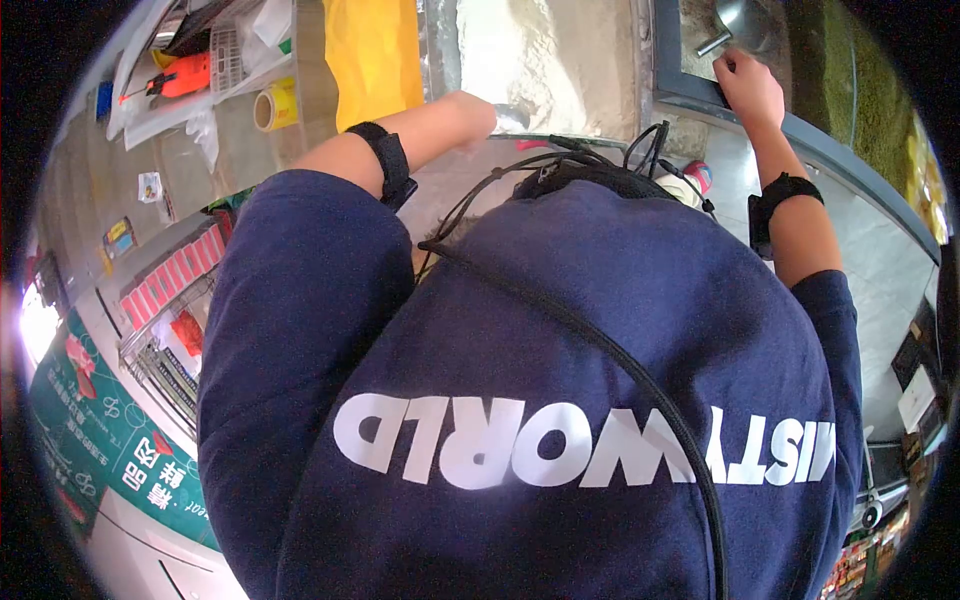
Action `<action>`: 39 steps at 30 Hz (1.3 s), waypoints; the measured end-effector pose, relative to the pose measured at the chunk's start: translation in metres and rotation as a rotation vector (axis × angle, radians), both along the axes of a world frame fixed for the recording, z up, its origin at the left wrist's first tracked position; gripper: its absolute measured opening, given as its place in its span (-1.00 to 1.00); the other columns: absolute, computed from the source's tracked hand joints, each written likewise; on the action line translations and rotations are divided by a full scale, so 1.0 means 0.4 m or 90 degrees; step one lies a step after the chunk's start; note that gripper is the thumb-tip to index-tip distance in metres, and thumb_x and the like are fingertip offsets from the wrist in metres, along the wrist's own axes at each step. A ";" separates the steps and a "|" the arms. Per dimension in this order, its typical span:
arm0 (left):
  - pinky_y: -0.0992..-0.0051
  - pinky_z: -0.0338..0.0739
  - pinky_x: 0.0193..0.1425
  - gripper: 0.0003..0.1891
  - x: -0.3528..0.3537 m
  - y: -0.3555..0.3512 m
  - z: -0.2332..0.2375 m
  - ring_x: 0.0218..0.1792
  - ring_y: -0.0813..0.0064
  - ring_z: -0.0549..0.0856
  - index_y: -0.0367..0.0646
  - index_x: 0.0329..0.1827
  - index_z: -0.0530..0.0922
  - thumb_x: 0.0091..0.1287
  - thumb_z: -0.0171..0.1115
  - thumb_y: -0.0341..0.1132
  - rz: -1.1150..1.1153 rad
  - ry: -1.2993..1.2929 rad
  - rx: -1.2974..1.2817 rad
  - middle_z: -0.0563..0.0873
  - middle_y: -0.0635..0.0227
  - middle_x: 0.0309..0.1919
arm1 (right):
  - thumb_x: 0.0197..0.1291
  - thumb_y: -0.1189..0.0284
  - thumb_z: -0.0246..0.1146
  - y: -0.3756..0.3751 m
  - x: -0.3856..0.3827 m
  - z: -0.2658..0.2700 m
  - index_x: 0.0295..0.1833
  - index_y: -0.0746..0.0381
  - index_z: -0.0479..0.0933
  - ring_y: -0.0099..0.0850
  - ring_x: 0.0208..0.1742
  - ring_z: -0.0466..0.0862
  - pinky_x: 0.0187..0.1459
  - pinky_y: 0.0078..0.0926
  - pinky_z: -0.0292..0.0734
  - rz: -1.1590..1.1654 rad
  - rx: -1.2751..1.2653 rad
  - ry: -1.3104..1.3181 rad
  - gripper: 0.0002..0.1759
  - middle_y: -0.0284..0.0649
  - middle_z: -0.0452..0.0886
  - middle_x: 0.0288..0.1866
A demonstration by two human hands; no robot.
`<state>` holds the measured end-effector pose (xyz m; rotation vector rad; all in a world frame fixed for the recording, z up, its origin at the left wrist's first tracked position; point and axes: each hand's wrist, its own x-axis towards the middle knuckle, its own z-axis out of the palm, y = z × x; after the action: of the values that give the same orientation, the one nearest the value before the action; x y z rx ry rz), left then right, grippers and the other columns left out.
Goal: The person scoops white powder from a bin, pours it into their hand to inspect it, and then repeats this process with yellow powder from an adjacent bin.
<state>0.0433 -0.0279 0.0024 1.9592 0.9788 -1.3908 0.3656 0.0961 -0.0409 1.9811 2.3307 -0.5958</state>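
Observation:
At the near edge of a bin of pale flour (pixel 510 50), my left hand (pixel 470 115) is closed, its fingers mostly turned out of sight. A shiny grey piece, apparently a metal scoop (pixel 513 118), sticks out from it over the flour. My right hand (pixel 752 90) is curled into a fist at the grey rim (pixel 690 88) of the neighbouring bin on the right. Whatever is inside that fist is hidden. Just beyond it, a second metal scoop (pixel 738 22) lies in the bin, its handle apart from my fingers.
A yellow sheet (pixel 372 60) hangs left of the flour. Farther left are a tape roll (pixel 276 106), an orange tool (pixel 182 76) and a wire basket (pixel 160 370). Greenish grain (pixel 895 110) fills a bin at right. Black cables (pixel 640 375) cross my shirt.

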 end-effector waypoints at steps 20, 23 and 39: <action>0.28 0.50 -0.39 -0.73 -0.048 0.121 0.031 -0.40 0.18 0.63 -0.33 -0.35 0.52 -0.18 0.04 -0.52 -0.031 -0.030 -0.116 0.61 -0.01 -0.46 | -0.01 0.09 -0.04 0.002 -0.008 0.009 -0.23 0.06 0.51 -0.06 -0.21 0.54 -0.20 -0.21 0.43 -0.005 -0.022 -0.012 -0.64 -0.05 0.57 -0.29; 0.29 0.48 -0.44 -0.75 -0.069 0.140 0.003 -0.43 0.20 0.63 -0.33 -0.38 0.52 -0.19 0.03 -0.53 -0.010 -0.029 -0.141 0.61 0.01 -0.51 | -0.02 0.10 -0.04 0.000 -0.006 0.004 -0.25 0.06 0.50 -0.05 -0.22 0.54 -0.21 -0.21 0.43 -0.001 -0.022 -0.005 -0.65 -0.06 0.57 -0.30; 0.35 0.41 -0.66 -0.73 -0.157 0.302 -0.155 -0.66 0.39 0.50 -0.24 -0.38 0.42 -0.24 0.01 -0.58 0.067 0.065 -0.302 0.46 0.23 -0.69 | 0.00 0.15 0.00 0.002 -0.013 0.001 -0.32 0.11 0.51 -0.07 -0.31 0.55 -0.29 -0.20 0.43 -0.016 -0.033 -0.013 -0.69 -0.09 0.57 -0.40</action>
<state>-0.0194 0.0927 -0.0595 1.4809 0.7009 -1.5102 0.3606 0.0970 -0.0403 1.9869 2.2591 -0.6284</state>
